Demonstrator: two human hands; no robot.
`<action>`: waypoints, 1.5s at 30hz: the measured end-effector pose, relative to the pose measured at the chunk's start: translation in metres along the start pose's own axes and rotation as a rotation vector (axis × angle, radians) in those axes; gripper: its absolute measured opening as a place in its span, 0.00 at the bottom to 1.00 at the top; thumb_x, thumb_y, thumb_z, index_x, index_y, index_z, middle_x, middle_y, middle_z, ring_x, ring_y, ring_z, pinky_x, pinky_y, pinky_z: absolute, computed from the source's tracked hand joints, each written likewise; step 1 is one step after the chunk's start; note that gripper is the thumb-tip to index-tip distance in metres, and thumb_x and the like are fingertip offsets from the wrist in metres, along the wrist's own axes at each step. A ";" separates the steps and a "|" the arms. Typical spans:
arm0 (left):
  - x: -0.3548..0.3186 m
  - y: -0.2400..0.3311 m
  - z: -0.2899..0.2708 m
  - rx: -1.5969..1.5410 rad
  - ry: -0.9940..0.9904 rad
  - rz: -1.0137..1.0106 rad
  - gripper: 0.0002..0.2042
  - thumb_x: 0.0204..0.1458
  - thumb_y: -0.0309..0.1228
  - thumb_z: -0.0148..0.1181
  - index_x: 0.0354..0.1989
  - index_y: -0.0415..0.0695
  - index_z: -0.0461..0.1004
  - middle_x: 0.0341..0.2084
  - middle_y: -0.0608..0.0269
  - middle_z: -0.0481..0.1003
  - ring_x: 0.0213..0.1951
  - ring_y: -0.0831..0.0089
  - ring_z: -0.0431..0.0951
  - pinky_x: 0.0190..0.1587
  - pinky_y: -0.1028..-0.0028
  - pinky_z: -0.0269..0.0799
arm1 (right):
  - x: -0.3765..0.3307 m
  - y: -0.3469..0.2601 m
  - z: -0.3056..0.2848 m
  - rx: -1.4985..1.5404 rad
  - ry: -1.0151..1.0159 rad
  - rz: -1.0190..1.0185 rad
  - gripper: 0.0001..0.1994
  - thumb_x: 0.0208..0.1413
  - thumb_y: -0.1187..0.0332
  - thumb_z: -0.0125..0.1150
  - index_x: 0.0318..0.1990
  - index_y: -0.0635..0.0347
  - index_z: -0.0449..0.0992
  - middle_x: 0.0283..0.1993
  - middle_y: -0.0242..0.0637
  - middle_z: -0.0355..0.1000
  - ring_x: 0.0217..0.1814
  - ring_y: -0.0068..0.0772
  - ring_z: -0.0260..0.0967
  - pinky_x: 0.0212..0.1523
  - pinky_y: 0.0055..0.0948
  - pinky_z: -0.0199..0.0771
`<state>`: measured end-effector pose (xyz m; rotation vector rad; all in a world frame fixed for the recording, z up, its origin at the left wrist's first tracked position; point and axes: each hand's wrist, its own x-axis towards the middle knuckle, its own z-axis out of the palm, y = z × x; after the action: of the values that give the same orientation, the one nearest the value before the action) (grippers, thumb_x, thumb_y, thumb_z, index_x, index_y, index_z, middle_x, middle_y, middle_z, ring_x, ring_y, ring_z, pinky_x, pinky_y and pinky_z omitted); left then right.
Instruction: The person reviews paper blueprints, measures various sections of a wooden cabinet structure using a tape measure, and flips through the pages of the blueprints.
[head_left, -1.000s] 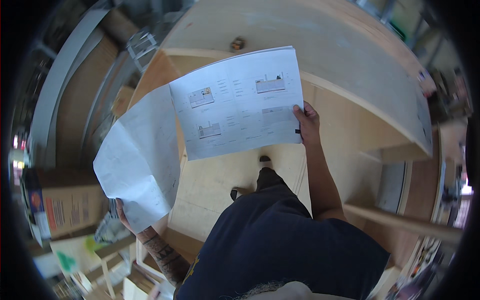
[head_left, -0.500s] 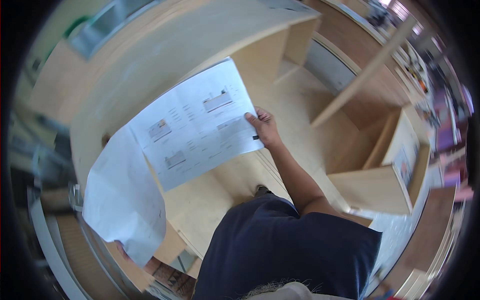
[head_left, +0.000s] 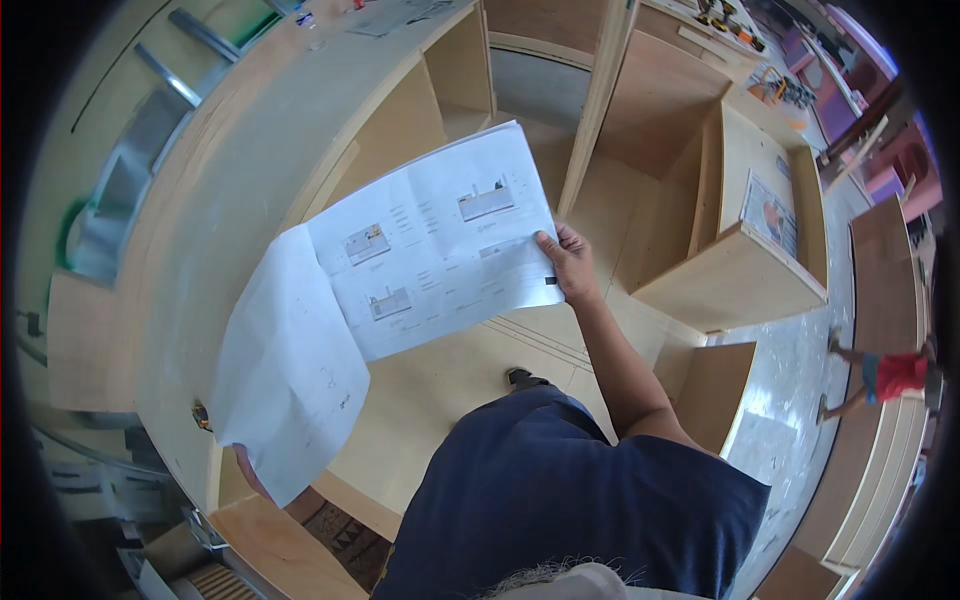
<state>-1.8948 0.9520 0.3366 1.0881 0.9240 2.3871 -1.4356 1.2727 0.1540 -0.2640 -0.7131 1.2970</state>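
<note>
A stapled-looking set of large drawing sheets [head_left: 440, 250] lies spread between my two hands, printed with small diagrams and lines of text. Its left page [head_left: 290, 370] is turned over and hangs in a curl, its blank side mostly up. My right hand [head_left: 570, 262] pinches the right edge, thumb on top and the other fingers behind. At the lower left, my left hand [head_left: 250, 472] holds the bottom of the turned page; most of its fingers are hidden by the paper. The sheets are held above a wooden cabinet carcass.
A long pale worktop [head_left: 230, 190] curves along the left, with a small tape-measure-like object [head_left: 201, 416] on it. At right stands an open wooden box unit [head_left: 730, 275]. An upright board [head_left: 597, 110] rises ahead. A person in a red shirt [head_left: 900, 376] is at far right.
My view has swung to the right, so the cabinets and worktop sit further left. The sheets stay in both hands, a little further right in the picture.
</note>
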 end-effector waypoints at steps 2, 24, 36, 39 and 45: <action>0.028 0.001 -0.009 -0.012 -0.066 -0.043 0.27 0.68 0.42 0.52 0.68 0.35 0.63 0.63 0.48 0.70 0.65 0.58 0.68 0.71 0.61 0.61 | -0.005 0.013 0.012 -0.013 0.059 -0.069 0.11 0.66 0.69 0.63 0.50 0.67 0.79 0.41 0.33 0.80 0.37 0.18 0.75 0.40 0.22 0.77; 0.189 -0.022 0.001 0.118 -0.125 -0.126 0.27 0.71 0.43 0.46 0.68 0.33 0.64 0.62 0.48 0.71 0.60 0.57 0.74 0.62 0.59 0.72 | -0.028 0.060 0.079 0.006 0.303 -0.068 0.11 0.65 0.70 0.64 0.50 0.65 0.77 0.43 0.35 0.80 0.38 0.19 0.76 0.41 0.22 0.79; 0.213 -0.023 -0.013 0.082 -0.051 -0.193 0.26 0.69 0.43 0.51 0.65 0.32 0.67 0.59 0.49 0.73 0.56 0.59 0.77 0.59 0.62 0.74 | -0.035 0.047 0.095 0.008 0.323 -0.081 0.11 0.66 0.70 0.63 0.51 0.68 0.78 0.44 0.37 0.81 0.39 0.20 0.77 0.41 0.22 0.79; 0.218 -0.023 -0.010 0.233 -0.175 -0.018 0.25 0.69 0.42 0.51 0.63 0.31 0.69 0.58 0.49 0.74 0.56 0.61 0.77 0.58 0.63 0.75 | -0.035 0.043 0.100 -0.010 0.321 -0.070 0.11 0.66 0.70 0.63 0.51 0.66 0.78 0.44 0.35 0.80 0.39 0.19 0.76 0.42 0.22 0.78; 0.224 -0.025 -0.002 0.113 -0.009 -0.177 0.25 0.69 0.41 0.51 0.63 0.29 0.69 0.57 0.50 0.75 0.55 0.63 0.77 0.57 0.64 0.75 | -0.034 0.040 0.107 -0.022 0.347 -0.073 0.11 0.66 0.70 0.63 0.51 0.66 0.77 0.44 0.36 0.80 0.40 0.20 0.76 0.42 0.22 0.78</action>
<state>-2.0384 1.0931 0.4374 1.0105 1.1146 2.2085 -1.5360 1.2297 0.2019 -0.4646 -0.4373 1.1368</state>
